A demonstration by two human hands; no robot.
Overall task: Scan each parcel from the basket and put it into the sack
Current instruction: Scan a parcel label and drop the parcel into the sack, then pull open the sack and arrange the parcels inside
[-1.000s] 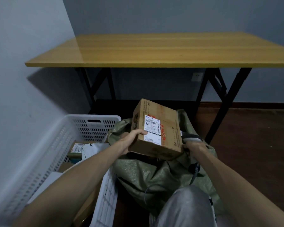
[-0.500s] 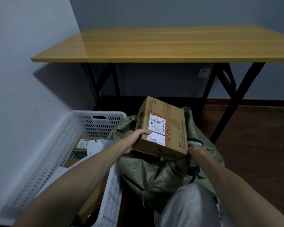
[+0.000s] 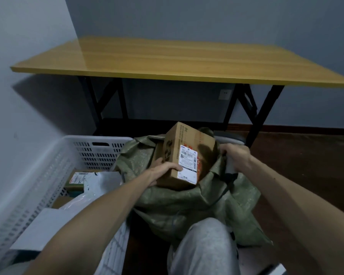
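Note:
A brown cardboard parcel [image 3: 187, 143] with a white barcode label [image 3: 188, 161] sits tilted in the mouth of the green woven sack [image 3: 187, 205], its lower end inside the opening. My left hand [image 3: 163, 171] grips the parcel's near left corner. At the sack's right rim my right hand [image 3: 235, 155] is curled round the grey handle of the scanner [image 3: 230, 168], whose dark cable hangs down over the sack. The scanner's head is hidden by my hand. The white plastic basket [image 3: 99, 139] stands to the left of the sack.
Several more parcels lie in the basket, among them a white mailer bag [image 3: 101, 182] and a grey flat packet [image 3: 42, 227]. A yellow folding table [image 3: 167, 60] on black legs stands behind the sack. My knee in grey trousers [image 3: 203, 249] is just in front of it.
My left hand has lowered the parcel from above the sack into its mouth. My right hand has moved up and right to the sack's rim with the scanner.

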